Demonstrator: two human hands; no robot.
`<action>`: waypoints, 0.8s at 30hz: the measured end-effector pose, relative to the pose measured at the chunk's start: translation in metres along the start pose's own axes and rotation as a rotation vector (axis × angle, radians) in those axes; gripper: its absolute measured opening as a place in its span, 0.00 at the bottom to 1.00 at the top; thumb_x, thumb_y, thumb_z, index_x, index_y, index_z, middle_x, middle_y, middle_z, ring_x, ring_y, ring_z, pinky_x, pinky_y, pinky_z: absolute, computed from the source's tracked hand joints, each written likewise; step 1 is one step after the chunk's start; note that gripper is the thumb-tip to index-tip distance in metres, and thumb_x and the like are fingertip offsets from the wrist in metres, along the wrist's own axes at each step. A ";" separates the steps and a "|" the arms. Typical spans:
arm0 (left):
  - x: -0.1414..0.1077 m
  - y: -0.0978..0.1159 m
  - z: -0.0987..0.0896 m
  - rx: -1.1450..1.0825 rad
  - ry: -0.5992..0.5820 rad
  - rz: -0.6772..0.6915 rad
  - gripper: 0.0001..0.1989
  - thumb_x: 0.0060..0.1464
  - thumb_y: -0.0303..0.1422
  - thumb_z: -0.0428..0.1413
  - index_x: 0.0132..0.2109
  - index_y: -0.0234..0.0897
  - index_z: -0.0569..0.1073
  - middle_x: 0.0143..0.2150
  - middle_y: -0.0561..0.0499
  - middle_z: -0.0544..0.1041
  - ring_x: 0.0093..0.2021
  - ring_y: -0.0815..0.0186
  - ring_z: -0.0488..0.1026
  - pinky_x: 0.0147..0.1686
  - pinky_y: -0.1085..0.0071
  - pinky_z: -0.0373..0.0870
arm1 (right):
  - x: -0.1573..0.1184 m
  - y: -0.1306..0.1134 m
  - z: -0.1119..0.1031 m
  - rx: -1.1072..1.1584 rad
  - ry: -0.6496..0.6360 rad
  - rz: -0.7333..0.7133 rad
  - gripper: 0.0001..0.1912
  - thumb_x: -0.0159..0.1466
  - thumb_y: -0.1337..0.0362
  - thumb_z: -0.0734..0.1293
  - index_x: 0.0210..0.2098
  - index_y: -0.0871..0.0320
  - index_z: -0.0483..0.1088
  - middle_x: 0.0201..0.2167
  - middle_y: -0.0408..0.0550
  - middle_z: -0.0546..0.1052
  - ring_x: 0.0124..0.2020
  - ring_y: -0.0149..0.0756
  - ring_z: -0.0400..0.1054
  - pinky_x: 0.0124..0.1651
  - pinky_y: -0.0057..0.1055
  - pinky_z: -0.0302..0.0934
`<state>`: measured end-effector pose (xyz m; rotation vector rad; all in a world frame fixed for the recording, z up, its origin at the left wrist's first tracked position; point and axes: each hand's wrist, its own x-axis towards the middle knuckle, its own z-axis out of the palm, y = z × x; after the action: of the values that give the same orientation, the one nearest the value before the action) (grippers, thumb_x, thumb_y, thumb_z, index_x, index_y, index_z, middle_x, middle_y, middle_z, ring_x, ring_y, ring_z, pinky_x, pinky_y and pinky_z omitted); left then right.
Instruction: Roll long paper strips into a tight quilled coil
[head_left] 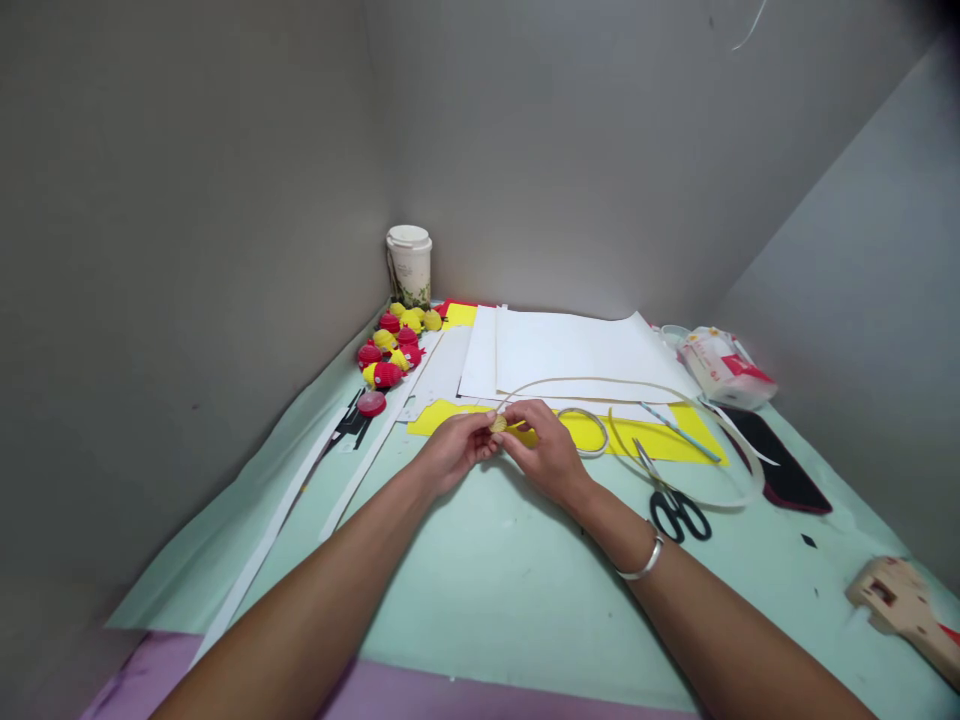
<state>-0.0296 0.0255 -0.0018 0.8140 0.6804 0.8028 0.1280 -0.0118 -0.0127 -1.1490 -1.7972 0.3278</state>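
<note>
Between the fingertips of both hands sits a small, tightly wound yellowish coil (498,425) of strip. A long thin pale strip (600,380) runs from it and arcs away to the right, curling round near the scissors. My left hand (459,446) pinches the coil from the left, thumb on top. From the right, my right hand (546,452) closes thumb and fingers on it. Yellow sheets (637,438) lie just beyond the hands, with a loose pale ring (592,445) of strip on them. Black-handled scissors (675,505) lie right of my right wrist.
Red and yellow ribbed paper pieces (388,374) cluster at back left beside a lidded cup (411,268). White sheets (577,350) lie at the back. To the right are a tissue pack (721,362), a dark phone-like slab (780,465) and a beige glue gun (896,600). Walls enclose the table.
</note>
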 end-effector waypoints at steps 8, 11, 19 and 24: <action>-0.001 0.001 -0.001 0.064 -0.002 -0.001 0.07 0.52 0.31 0.57 0.33 0.28 0.74 0.26 0.49 0.71 0.25 0.73 0.66 0.24 0.77 0.62 | 0.001 0.000 -0.004 0.028 -0.051 -0.034 0.08 0.62 0.67 0.66 0.41 0.53 0.69 0.41 0.48 0.72 0.43 0.39 0.66 0.46 0.37 0.64; -0.001 0.002 -0.001 0.077 0.003 -0.008 0.07 0.52 0.30 0.57 0.33 0.28 0.75 0.27 0.49 0.71 0.25 0.73 0.66 0.24 0.77 0.62 | 0.001 0.000 -0.005 0.038 -0.060 -0.042 0.09 0.62 0.68 0.66 0.43 0.53 0.69 0.42 0.48 0.72 0.43 0.38 0.66 0.46 0.37 0.64; -0.002 0.002 0.000 0.110 0.015 -0.009 0.09 0.52 0.32 0.57 0.33 0.28 0.74 0.26 0.49 0.71 0.24 0.73 0.65 0.23 0.77 0.61 | 0.002 -0.003 -0.007 0.028 -0.102 -0.045 0.09 0.63 0.68 0.65 0.44 0.54 0.69 0.42 0.48 0.72 0.42 0.38 0.66 0.46 0.36 0.64; 0.000 0.000 0.002 0.047 0.027 0.033 0.09 0.50 0.33 0.59 0.33 0.29 0.74 0.26 0.50 0.70 0.24 0.73 0.65 0.22 0.77 0.60 | 0.000 -0.005 0.000 0.030 -0.035 0.017 0.11 0.61 0.67 0.66 0.44 0.54 0.67 0.40 0.49 0.71 0.41 0.38 0.66 0.43 0.37 0.66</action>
<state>-0.0282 0.0243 -0.0002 0.8599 0.7135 0.8313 0.1248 -0.0147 -0.0097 -1.1442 -1.8080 0.3858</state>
